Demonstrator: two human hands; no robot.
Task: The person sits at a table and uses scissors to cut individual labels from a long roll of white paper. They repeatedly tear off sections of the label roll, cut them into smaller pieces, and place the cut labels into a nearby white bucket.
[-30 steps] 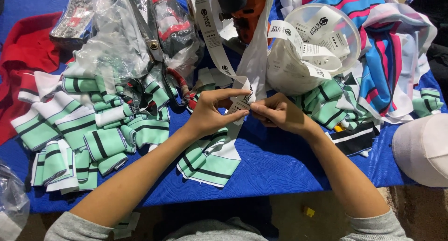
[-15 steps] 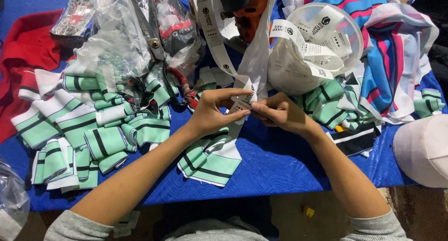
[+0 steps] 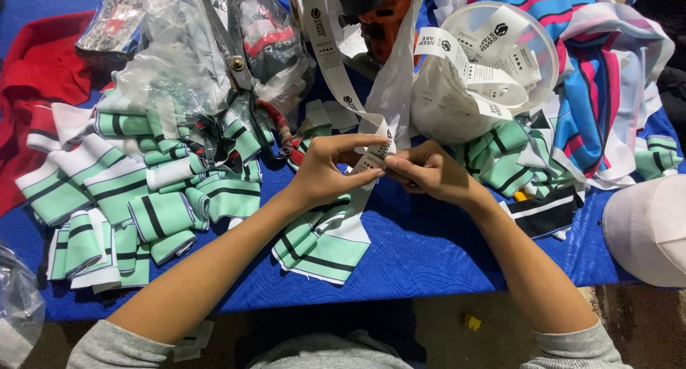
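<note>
My left hand (image 3: 325, 170) and my right hand (image 3: 427, 172) meet over the middle of the blue table (image 3: 443, 247). Together they pinch the lower end of a long white printed label ribbon (image 3: 330, 58) that runs up and away to the back. Below my hands lies a folded green, white and black striped fabric piece (image 3: 325, 244). A clear plastic bowl (image 3: 493, 62) holding more white label strips sits just behind my right hand.
A heap of green striped fabric pieces (image 3: 128, 190) covers the left side, under crumpled clear plastic bags (image 3: 179, 62). Red cloth (image 3: 28, 76) lies far left. Pink, blue and white striped fabric (image 3: 593, 90) and a white cap (image 3: 647, 230) are at right.
Both hands stay at the same spot on the ribbon; only the fingers shift slightly as they work its end.
</note>
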